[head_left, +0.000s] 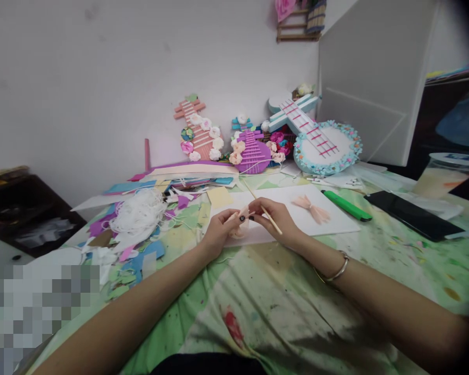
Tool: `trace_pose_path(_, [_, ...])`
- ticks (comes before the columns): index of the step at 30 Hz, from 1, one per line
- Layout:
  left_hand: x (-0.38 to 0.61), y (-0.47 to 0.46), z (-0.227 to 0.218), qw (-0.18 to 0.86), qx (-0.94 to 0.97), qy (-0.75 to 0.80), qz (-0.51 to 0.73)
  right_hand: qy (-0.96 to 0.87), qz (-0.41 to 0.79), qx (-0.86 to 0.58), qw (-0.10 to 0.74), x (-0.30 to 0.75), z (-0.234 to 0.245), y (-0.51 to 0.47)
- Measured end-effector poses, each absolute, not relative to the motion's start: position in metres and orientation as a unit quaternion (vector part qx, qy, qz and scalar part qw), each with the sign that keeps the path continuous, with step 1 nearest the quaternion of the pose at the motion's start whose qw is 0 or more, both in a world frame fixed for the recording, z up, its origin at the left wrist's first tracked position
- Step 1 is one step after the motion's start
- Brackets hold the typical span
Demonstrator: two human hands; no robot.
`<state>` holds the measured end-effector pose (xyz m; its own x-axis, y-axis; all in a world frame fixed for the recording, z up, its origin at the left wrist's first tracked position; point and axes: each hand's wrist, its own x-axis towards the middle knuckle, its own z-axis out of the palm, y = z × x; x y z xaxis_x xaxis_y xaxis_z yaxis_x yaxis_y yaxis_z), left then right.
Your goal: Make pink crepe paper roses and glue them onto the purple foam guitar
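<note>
Above a white sheet (328,225), my left hand (218,232) closes its thumb and fingers on a pale peach paper piece (237,232). It looks curled, like a petal or small flower. My right hand (275,217) meets it from the right, fingertips pinched at the same paper. A thin wooden stick (272,223) lies across the right hand, tucked between its fingers and pointing up to the left. To the right on the sheet rests a peach paper bundle (311,207), gathered at its middle. The fingers partly hide the paper piece.
White string (137,214) lies tangled among paper scraps at left. Decorated paper instruments (316,140) lean at the back wall. A green cutter (347,206), a black phone (414,214) and a lidded cup (445,174) are at right. A stained green cloth (281,302) covers the table.
</note>
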<state>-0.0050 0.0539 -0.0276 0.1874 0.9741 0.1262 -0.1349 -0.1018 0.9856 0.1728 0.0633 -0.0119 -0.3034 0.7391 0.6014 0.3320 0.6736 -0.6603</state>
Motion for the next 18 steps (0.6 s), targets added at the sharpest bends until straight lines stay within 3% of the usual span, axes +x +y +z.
trace_pose_path(18, [-0.0046,0.0545,-0.0265,0.58,0.431,0.363,0.588,-0.836,0.071,-0.291,0.459,0.1781,-0.0135,0.0618])
